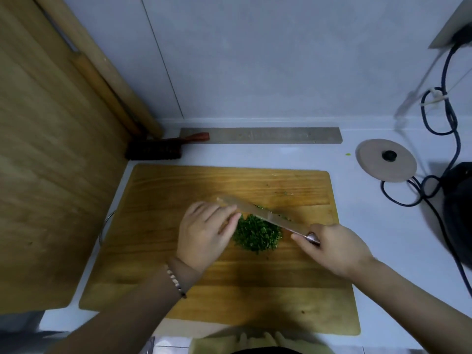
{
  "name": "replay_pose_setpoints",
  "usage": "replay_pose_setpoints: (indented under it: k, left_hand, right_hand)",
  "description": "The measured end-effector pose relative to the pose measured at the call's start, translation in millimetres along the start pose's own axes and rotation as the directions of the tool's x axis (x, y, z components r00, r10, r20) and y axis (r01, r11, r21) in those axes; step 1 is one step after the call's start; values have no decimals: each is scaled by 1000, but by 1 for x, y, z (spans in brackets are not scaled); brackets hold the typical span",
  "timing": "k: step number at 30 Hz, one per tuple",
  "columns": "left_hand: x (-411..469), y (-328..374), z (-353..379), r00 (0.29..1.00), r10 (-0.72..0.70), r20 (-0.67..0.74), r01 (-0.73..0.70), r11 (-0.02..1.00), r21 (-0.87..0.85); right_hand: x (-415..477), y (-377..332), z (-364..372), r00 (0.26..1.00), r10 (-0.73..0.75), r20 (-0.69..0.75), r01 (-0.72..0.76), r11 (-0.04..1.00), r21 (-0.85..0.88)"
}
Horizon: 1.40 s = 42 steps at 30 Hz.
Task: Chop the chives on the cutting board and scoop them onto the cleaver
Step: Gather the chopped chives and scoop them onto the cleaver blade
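A pile of finely chopped green chives (pixel 256 235) lies in the middle of the wooden cutting board (pixel 178 264). The cleaver (pixel 265 215) stands along the far side of the pile, its blade running from upper left to lower right. My right hand (pixel 332 247) grips the cleaver's handle at the right of the pile. My left hand (pixel 207 229) rests flat at the pile's left side, fingers touching the blade's front end. A few chive bits lie behind the blade.
A large wooden board (pixel 46 149) and rolling pins (pixel 107 80) lean at the left. A dark brush (pixel 155 150) and a grey strip (pixel 268 135) lie behind the board. At the right are a round lid (pixel 383 159), black cables (pixel 444 118) and a dark appliance (pixel 459 213).
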<state>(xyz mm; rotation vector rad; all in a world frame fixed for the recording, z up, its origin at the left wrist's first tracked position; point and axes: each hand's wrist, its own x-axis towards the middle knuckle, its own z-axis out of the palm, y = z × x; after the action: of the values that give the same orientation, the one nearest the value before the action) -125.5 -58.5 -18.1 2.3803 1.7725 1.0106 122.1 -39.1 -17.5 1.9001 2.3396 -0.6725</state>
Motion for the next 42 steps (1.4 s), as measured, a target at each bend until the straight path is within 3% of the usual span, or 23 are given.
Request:
replay_pose_setpoints:
  k: [1, 3, 5, 7, 11, 14, 16, 20, 23, 27, 31, 34, 38, 42]
  left_hand:
    - [7, -1, -5, 1000, 27, -10, -27, 999, -25]
    - [16, -4, -9, 982, 37, 187, -24, 997, -73]
    - [19, -14, -1, 866, 28, 500, 10, 997, -73]
    - [19, -23, 14, 701, -12, 713, 37, 999, -19]
    - [21, -36, 41, 487, -117, 866, 162, 986, 42]
    - [21, -45, 55, 416, -153, 897, 175, 981, 86]
    - [21, -50, 62, 412, -177, 894, 191, 976, 105]
    - [22, -38, 67, 501, -155, 852, 278, 961, 11]
    - [21, -23, 73, 478, -48, 877, 174, 984, -41]
    - [25, -33, 82, 446, -206, 871, 212, 970, 121]
    - [32, -19, 81, 542, -130, 830, 229, 973, 3]
    - [31, -3, 85, 497, -15, 868, 150, 986, -68]
    - [32, -14, 91, 506, -192, 841, 232, 969, 81]
    - [32, -4, 88, 506, -46, 861, 178, 983, -52]
  right_hand:
    - [2, 2, 2, 998, -53, -29, 49, 993, -108]
    - [6, 5, 5, 987, -152, -48, 137, 963, -234]
    - [9, 10, 10, 954, -288, -87, 257, 930, -263]
    - [15, 18, 18, 860, -467, -205, 386, 859, -336]
    - [22, 32, 31, 686, -650, -328, 546, 757, -357]
    - [23, 40, 36, 624, -718, -307, 631, 695, -344]
    - [22, 45, 38, 630, -717, -296, 636, 696, -332]
    - [21, 50, 36, 657, -691, -301, 604, 722, -339]
    - [23, 50, 35, 665, -677, -316, 589, 735, -336]
    - [27, 51, 39, 665, -690, -285, 609, 722, -329]
    - [26, 52, 39, 664, -696, -274, 621, 717, -317]
    - [27, 48, 36, 652, -705, -278, 630, 708, -318]
    - [27, 47, 32, 652, -714, -255, 631, 697, -341]
    - [24, 49, 33, 665, -707, -241, 627, 703, -335]
